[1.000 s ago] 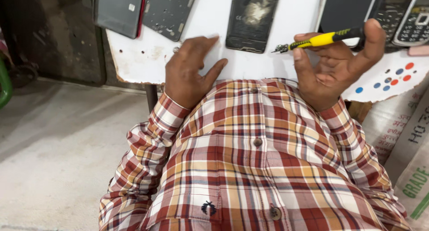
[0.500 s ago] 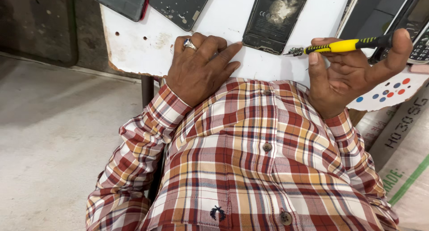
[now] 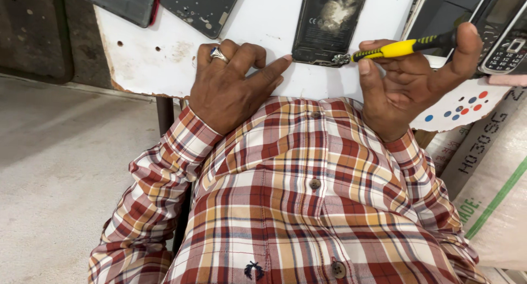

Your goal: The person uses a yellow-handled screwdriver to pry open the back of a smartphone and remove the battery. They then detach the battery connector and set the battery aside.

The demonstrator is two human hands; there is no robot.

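A slim yellow-and-black-handled screwdriver (image 3: pixel 403 46) lies nearly level, its metal tip touching the lower right corner of a dark, opened phone body with a scuffed grey inner face (image 3: pixel 329 21). That phone body lies flat, lengthwise away from the near edge of the white desk (image 3: pixel 164 53).

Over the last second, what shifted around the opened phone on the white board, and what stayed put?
The left hand came down flat onto the white board, its forefinger now reaching the opened phone. The right hand brought the yellow screwdriver tip to the phone's lower edge. The grip on the screwdriver and the phones' places stayed the same.
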